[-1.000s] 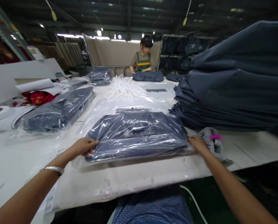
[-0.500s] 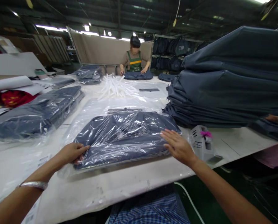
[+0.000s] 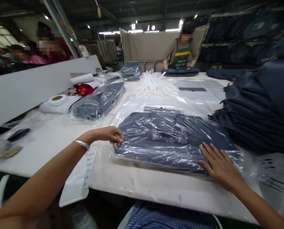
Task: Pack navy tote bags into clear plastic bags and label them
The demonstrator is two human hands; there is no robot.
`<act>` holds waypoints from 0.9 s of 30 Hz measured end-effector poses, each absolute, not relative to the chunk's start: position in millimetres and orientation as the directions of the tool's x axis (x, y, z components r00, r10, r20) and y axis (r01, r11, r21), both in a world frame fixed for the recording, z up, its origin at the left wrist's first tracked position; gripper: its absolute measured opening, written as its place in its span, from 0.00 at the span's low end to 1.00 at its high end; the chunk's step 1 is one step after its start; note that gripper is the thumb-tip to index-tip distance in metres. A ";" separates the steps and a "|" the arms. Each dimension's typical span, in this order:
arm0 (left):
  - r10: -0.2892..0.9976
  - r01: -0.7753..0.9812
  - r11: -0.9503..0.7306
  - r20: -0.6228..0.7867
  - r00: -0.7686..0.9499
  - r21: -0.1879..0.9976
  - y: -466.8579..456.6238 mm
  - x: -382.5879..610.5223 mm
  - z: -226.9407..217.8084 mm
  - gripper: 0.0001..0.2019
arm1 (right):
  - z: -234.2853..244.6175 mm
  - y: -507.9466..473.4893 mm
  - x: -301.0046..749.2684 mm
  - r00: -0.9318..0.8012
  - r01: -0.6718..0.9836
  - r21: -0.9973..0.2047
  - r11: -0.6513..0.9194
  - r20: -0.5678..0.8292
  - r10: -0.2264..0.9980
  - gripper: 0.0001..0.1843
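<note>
A dark blue folded fabric item (image 3: 146, 149), perhaps a bag, lies flat inside a clear plastic bag (image 3: 180, 128) on the white table. At its left end, my left hand (image 3: 112, 134) is closed, its fingers pinching the edge of the plastic. My right hand (image 3: 219, 165) rests flat near the right end, fingers spread over the film. Wrinkles and glare run across the plastic. Just behind the item, more clear plastic sheeting (image 3: 129, 106) covers the table.
Dark blue items (image 3: 258, 105) are piled high at the right. A wrapped bundle (image 3: 101, 98) and a white roll (image 3: 58, 101) lie at the left. White strips (image 3: 153, 83) sit behind. Across the table, a person in a green apron (image 3: 180, 52) handles another item. A clear container (image 3: 273, 178) stands front right.
The view has swung left, so the scene sits further right in it. My left hand still grips the plastic edge; the right hand has come down flat onto the wrapped item.
</note>
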State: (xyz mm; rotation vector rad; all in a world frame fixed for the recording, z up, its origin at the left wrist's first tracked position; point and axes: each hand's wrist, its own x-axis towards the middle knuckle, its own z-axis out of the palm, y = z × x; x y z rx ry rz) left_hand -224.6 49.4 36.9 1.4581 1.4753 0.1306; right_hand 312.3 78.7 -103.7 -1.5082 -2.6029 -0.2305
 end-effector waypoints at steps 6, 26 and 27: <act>0.852 0.791 0.152 -0.485 0.199 0.592 39.8 -224.7 50.1 0.14 | -112.5 81.5 317.0 -0.501 0.862 0.043 0.505 0.231 0.834 0.44; 0.998 0.959 0.015 0.061 -0.034 0.284 32.0 -263.9 -7.7 0.21 | -109.0 82.5 301.8 -0.434 0.900 0.035 0.435 0.185 0.882 0.41; 0.993 0.963 0.028 0.107 -0.059 0.269 29.8 -260.1 -0.2 0.21 | -108.4 82.7 301.0 -0.432 0.900 0.033 0.434 0.183 0.883 0.41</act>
